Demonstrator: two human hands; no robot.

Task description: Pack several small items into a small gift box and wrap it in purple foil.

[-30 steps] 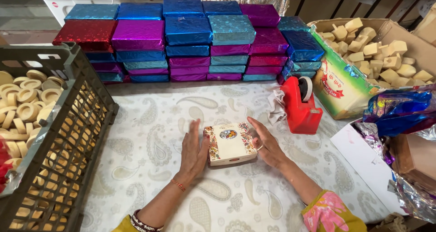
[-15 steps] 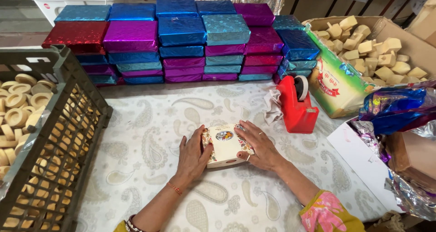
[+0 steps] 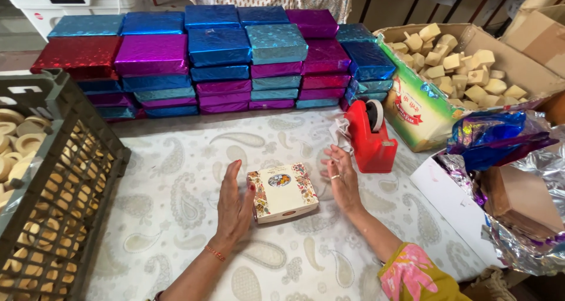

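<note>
A small cream box (image 3: pixel 282 191) with a flowered lid lies flat on the paisley cloth (image 3: pixel 176 177) in front of me. My left hand (image 3: pixel 233 204) rests against the box's left side, fingers straight and thumb touching its edge. My right hand (image 3: pixel 340 176) hovers just right of the box, fingers apart and holding nothing, a ring on one finger.
Stacks of foil-wrapped boxes (image 3: pixel 218 59) in blue, purple and red line the back. A red tape dispenser (image 3: pixel 372 137) stands right of the hands. A dark crate (image 3: pixel 53 183) of round biscuits sits left. A carton (image 3: pixel 465 71) of pale chunks and loose foil sheets (image 3: pixel 506 136) lie right.
Both hands held the box a moment ago. The right hand has since come off it and drawn to the right, while the left hand stays against the box's side.
</note>
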